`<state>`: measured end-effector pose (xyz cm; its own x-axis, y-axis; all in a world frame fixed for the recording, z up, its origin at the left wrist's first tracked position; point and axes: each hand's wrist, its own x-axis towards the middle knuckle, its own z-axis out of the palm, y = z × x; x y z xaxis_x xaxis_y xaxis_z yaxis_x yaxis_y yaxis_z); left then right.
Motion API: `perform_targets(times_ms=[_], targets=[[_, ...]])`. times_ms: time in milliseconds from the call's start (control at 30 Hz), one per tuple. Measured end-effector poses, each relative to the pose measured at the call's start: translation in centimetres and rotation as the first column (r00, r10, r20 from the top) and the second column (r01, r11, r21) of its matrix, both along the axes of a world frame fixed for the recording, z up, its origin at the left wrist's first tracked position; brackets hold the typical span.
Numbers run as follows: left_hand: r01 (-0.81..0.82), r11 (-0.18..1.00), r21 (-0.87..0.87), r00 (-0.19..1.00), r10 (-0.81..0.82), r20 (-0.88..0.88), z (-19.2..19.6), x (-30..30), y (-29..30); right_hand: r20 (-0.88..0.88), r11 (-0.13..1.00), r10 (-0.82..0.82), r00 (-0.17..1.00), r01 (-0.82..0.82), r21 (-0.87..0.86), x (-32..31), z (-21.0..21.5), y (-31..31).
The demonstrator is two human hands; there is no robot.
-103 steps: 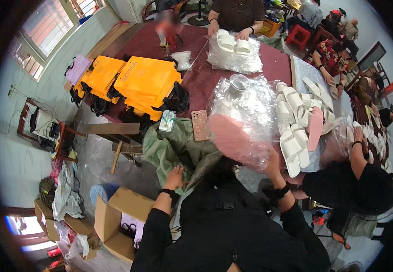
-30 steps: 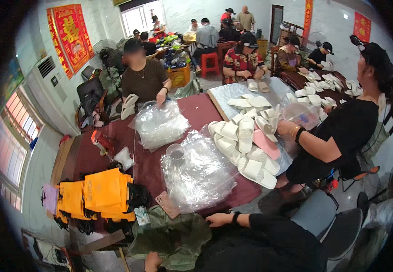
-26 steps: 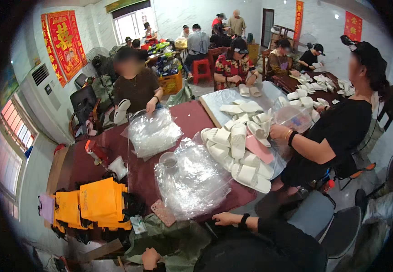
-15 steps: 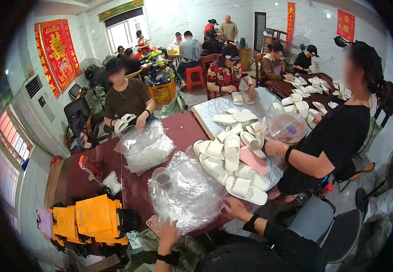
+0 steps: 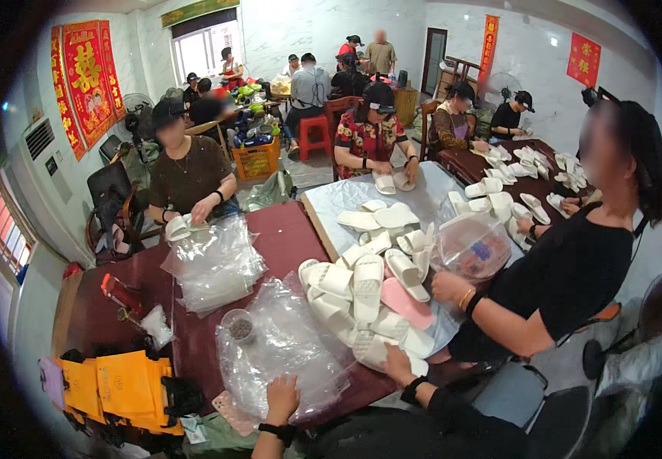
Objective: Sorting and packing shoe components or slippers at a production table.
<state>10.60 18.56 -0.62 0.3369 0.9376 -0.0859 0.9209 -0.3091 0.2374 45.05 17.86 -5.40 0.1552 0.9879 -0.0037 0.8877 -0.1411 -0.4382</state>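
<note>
My left hand [image 5: 283, 399] is open, fingers spread, at the near edge of a spread of clear plastic bags [image 5: 281, 348]. My right hand [image 5: 399, 366] has closed over the heel end of a white slipper [image 5: 371, 349] at the near corner of the slipper pile; its underside grip is hidden. More white slippers [image 5: 368, 287] lie heaped beyond it, around a pink slipper [image 5: 406, 304]. On the bags stands a clear cup [image 5: 238, 327] with small dark pieces inside.
Yellow-orange bags [image 5: 128, 386] hang over the near left table edge, beside a red tool [image 5: 121, 294]. Across the table a co-worker [image 5: 193, 172] handles a slipper above another bag stack [image 5: 212, 264]. A person in black [image 5: 568, 260] stands close on my right, near a clear container [image 5: 472, 245].
My right hand has moved from the table edge beside the pile onto the nearest white slipper. My left hand stays open near the bags. The whole view has shifted slightly.
</note>
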Motion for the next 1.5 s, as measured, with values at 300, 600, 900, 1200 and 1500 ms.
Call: perform_targets(times_ms=[300, 600, 900, 1200, 1500], targets=[[-0.175, 0.977, -0.120, 0.982, 0.165, -0.091, -2.2, 1.9, -0.1, 0.143, 0.986, -0.124, 0.982, 0.106, 0.127, 0.7, 0.4, 2.2], [-0.117, 0.930, -0.348, 0.992, 0.095, -0.080, -4.1, 1.1, 1.0, 0.153, 0.999, 0.038, 0.987, -0.033, -0.037, -1.9, 0.6, 4.7], [-0.024, 0.953, -0.301, 0.986, 0.072, 0.149, -5.4, -1.4, 1.4, -0.038, 0.816, -0.557, 0.830, 0.538, -0.211, -2.2, 1.3, 4.0], [-0.049, 0.952, -0.303, 0.997, 0.030, -0.065, -4.7, -1.9, 0.6, -0.428, 0.812, -0.558, 0.711, 0.575, -0.102, -0.5, -4.5, 2.6], [-0.024, 0.929, -0.370, 0.993, -0.020, -0.114, -6.1, -3.2, 1.3, -0.777, 0.811, -0.538, 0.328, 0.452, -0.371, -3.5, -1.5, 4.8]])
